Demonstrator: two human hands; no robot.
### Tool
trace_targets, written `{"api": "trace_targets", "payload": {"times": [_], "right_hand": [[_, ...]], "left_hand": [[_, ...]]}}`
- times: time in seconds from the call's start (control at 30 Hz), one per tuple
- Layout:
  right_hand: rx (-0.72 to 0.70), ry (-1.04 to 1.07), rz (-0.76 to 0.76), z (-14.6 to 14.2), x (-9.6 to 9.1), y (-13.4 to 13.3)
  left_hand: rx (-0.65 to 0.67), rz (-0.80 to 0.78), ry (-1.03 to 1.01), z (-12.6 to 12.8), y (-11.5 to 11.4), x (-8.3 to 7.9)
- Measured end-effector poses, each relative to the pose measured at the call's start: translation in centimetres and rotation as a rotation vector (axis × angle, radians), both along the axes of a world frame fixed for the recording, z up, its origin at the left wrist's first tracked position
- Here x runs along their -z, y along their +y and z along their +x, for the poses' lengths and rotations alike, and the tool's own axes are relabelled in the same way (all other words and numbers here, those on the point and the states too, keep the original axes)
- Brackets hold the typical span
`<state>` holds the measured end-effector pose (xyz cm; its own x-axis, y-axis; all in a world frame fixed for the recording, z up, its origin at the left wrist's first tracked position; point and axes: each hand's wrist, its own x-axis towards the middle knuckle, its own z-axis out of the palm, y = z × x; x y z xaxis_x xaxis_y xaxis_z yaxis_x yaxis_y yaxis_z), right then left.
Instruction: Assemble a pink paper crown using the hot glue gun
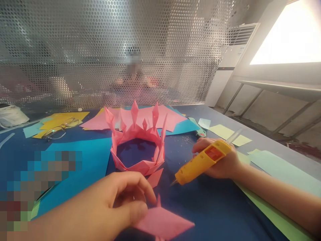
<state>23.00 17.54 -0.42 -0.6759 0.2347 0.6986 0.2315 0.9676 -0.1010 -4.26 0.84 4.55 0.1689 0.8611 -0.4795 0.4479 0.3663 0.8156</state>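
Observation:
A pink folded-paper crown (136, 144) with several upright spikes stands on the dark blue table (213, 207). My left hand (110, 204) is curled near the front edge, its fingers pinching a loose pink folded paper piece (163, 222) that lies flat on the table. My right hand (220, 162) is closed around a yellow glue gun (200, 162), whose tip points down and left toward the table just right of the crown. A clear glue stick (234, 135) juts out of the gun's back end.
Pink, yellow and blue paper sheets (173, 120) lie behind the crown, with eyeglasses (60, 129) at the back left. Pale green sheets (273, 160) lie to the right. A perforated metal screen (112, 50) closes the back; a person sits behind it.

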Motion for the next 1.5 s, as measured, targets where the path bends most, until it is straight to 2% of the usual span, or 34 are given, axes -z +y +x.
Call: {"api": "trace_targets", "payload": {"times": [0.07,0.13,0.23,0.4,0.63,0.73,0.9,1.03,1.1,1.17,1.27,1.37,1.43,1.47,1.5], "right_hand": [[-0.003,0.006,0.007,-0.1,-0.1,0.0],[0.001,0.014,0.013,-0.3,-0.3,-0.1],[0.009,0.022,0.017,-0.4,-0.6,-0.3],[0.008,0.026,0.008,-0.5,-0.6,-0.3],[0.013,0.013,-0.041,-0.4,-0.5,-0.3],[0.041,-0.025,-0.093,-0.5,-0.4,-0.6],[0.168,-0.169,-0.24,-1.1,-1.1,-1.2],[0.258,-0.297,-0.361,-0.7,-2.4,-0.6],[0.28,-0.361,-0.396,-0.3,-2.8,0.1],[0.309,-0.401,-0.389,0.1,-3.0,0.8],[0.403,-0.366,-0.303,0.3,-2.9,1.4],[0.473,-0.259,-0.198,-0.2,-2.9,0.9],[0.427,-0.208,-0.176,-1.0,-3.2,-0.4],[0.359,-0.187,-0.181,-1.4,-3.4,-1.4],[0.202,-0.153,-0.235,-1.9,-3.6,-2.5]], "left_hand": [[0.005,0.028,-0.086,-0.6,0.5,0.6],[-0.054,0.034,-0.099,-1.1,0.9,0.8],[-0.123,0.029,-0.104,-1.4,1.2,0.4],[-0.086,0.067,-0.039,-1.4,1.2,-0.4],[-0.056,0.038,-0.135,-1.8,1.4,-0.1],[-0.089,0.052,-0.116,-1.6,1.3,-0.3],[-0.224,0.032,-0.184,-1.4,1.0,-0.7],[-0.194,0.029,-0.204,-1.4,0.8,-1.0],[-0.235,0.019,-0.222,-1.2,0.6,-1.3],[-0.304,0.018,-0.255,-0.8,0.5,-1.5],[-0.386,0.025,-0.315,-0.5,0.5,-1.5],[-0.38,0.01,-0.435,-0.7,0.6,-0.9],[-0.358,-0.005,-0.505,-0.8,0.6,-0.6],[-0.362,-0.004,-0.531,-0.7,0.6,-0.4],[-0.37,0.001,-0.555,-0.5,0.5,-0.4]]}}
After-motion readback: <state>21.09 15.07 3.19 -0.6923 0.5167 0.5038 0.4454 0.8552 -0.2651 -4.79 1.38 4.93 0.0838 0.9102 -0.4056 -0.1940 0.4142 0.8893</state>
